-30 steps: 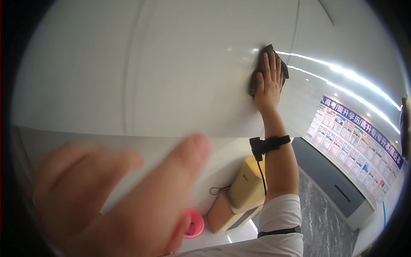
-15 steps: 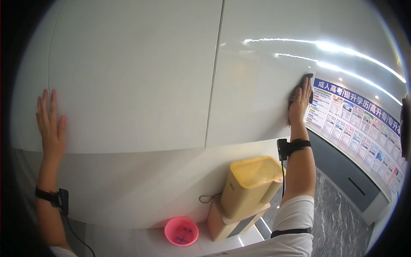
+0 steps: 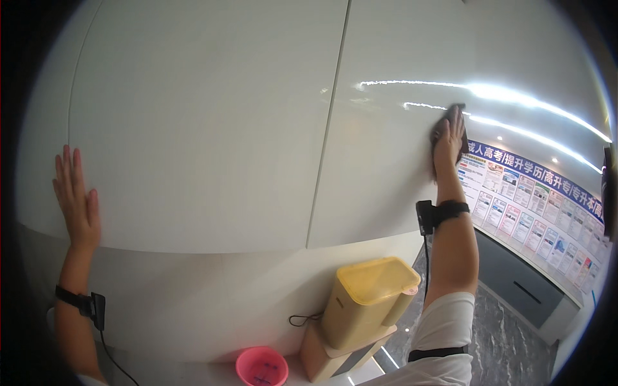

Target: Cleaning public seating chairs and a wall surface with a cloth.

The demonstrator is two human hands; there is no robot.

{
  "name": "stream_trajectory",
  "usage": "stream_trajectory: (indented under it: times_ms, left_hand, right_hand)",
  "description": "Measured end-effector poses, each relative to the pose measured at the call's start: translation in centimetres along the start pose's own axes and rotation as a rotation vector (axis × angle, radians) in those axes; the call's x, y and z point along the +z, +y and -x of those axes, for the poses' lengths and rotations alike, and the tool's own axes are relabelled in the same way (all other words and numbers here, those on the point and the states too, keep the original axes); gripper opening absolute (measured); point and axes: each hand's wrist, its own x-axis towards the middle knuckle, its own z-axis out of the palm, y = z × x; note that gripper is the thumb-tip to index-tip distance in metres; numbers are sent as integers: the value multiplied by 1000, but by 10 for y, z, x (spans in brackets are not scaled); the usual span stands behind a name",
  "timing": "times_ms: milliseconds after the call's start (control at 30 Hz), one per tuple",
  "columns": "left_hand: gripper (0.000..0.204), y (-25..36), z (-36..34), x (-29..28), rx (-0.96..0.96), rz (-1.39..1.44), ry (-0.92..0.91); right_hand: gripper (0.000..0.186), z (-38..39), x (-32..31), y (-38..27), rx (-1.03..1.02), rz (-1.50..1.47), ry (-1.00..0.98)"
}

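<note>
Glossy white cabinet doors (image 3: pixel 206 141) fill the upper part of the view, with a dark vertical gap between two of them. My left hand (image 3: pixel 78 209) lies flat near the left seam, fingers stretched upward and holding nothing. On the right, my right hand (image 3: pixel 447 147) presses a dark brown cloth (image 3: pixel 437 132) against the right-hand door (image 3: pixel 380 180), close to its outer edge. The fingers are extended over the cloth, and its corners stick out beyond them.
Below the doors, a yellow lidded bin-like container (image 3: pixel 370 309) stands on a small wooden cabinet (image 3: pixel 315 347). Left of it is a pink basin (image 3: pixel 248 361) with small dark-blue shapes inside. A poster board (image 3: pixel 515 199) hangs at right. Straps with cables circle both forearms.
My right hand and the cloth have slid higher on the right door. The left hand stays flat on the left. The view has tilted up, so the doors, bin and basin appear lower.
</note>
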Motion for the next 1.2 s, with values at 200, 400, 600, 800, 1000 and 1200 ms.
stream_trajectory:
  times_ms: [200, 400, 600, 800, 1000, 1200]
  left_hand:
    - [69, 1, -2, -5, -12, 15, 15]
    - [68, 12, 0, -8, -21, 128, -22]
    - [68, -21, 25, -17, 29, 358, -179]
    - [65, -83, 61, -2, -29, 264, -115]
    - [64, -75, 77, 13, -30, 292, -108]
    - [67, -82, 82, 18, -3, 248, -80]
  right_hand:
    - [57, -15, 3, -146, -118, -32, -12]
    - [60, -8, 8, -279, -200, -41, -33]
    - [61, 16, 31, -399, -302, -55, -12]
    - [62, 59, 43, -578, -450, -232, 33]
    - [59, 94, 55, -684, -589, -409, 19]
    - [55, 74, 55, -660, -705, -418, -23]
